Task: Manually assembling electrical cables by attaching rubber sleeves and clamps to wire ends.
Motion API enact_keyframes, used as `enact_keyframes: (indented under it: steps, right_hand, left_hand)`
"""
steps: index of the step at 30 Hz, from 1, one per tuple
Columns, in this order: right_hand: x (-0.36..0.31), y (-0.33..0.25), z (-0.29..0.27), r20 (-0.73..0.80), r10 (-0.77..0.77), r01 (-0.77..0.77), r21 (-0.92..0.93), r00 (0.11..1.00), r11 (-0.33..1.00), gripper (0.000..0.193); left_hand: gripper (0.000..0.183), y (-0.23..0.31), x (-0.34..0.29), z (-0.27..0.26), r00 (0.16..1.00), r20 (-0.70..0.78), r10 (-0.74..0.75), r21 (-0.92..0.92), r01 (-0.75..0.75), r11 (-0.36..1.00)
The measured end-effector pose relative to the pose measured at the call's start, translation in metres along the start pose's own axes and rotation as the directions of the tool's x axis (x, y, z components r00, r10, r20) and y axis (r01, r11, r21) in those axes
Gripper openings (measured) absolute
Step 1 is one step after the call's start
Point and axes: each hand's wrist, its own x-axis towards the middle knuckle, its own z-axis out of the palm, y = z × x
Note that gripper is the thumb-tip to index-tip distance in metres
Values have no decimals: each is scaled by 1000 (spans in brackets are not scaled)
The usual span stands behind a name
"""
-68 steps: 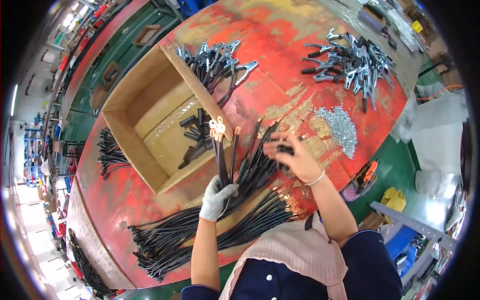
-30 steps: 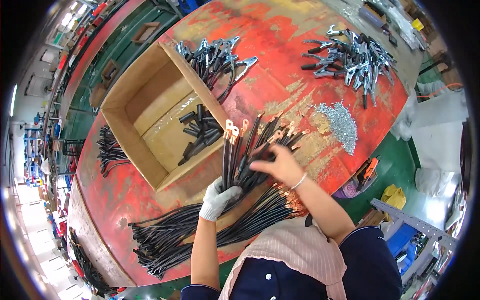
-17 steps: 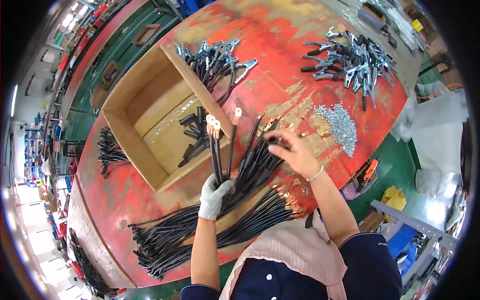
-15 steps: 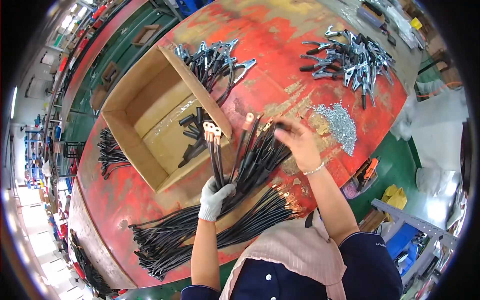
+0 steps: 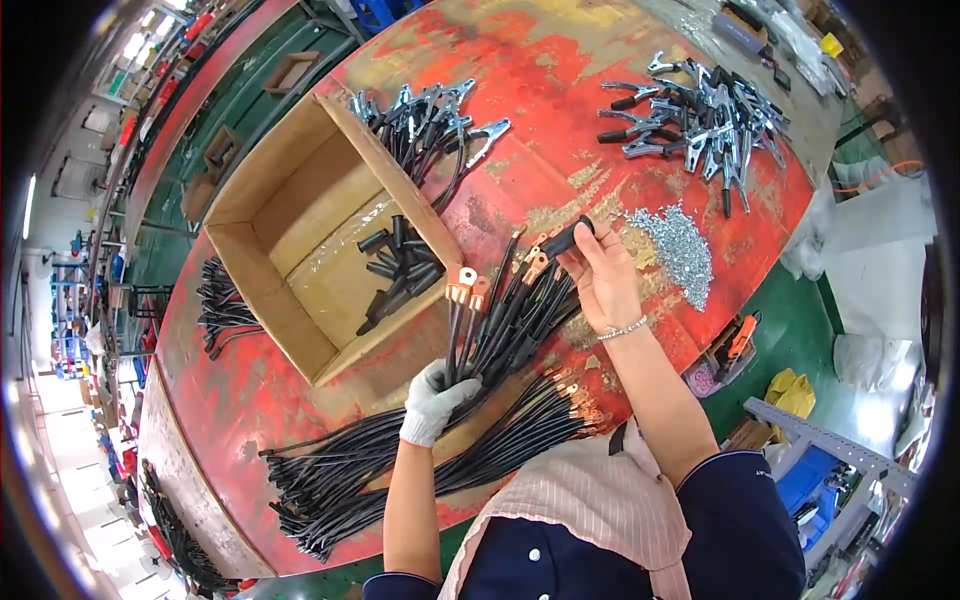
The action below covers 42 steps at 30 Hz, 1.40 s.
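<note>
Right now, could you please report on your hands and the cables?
Left hand gripping cables. Right hand holding black sleeve. Open box close by.

black cables (image 5: 452, 338): bunched, copper lugs (image 5: 459, 292) at tips | black sleeve (image 5: 565, 238): tilted, right of lugs

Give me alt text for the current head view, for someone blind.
A person's gloved left hand grips black cables with copper lugs while the bare right hand holds a black sleeve. The worn red table also bears an open cardboard box, metal clamps and small silvery pieces.
</note>
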Motion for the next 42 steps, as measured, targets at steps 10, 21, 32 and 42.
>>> enact_keyframes:
  steps: [10,21,32,42]
  right_hand:
    - [-14,-27,0,76,88,-62,-290,993,955,34]
    - [-53,66,-9,176,232,16,-826,957,563,37]
    - [-20,36,135,675,589,783,-612,445,111,20]
    - [123,189,140,238,966,776,587,105,-229,16]
  left_hand:
    - [25,-1,6,10,999,-52,11,85,-6,996]
    - [30,-12,18,-4,990,-35,136,182,-127,975]
    - [24,-46,39,14,868,-52,493,796,-262,546]
    - [24,-55,41,4,802,-25,597,756,-376,536]
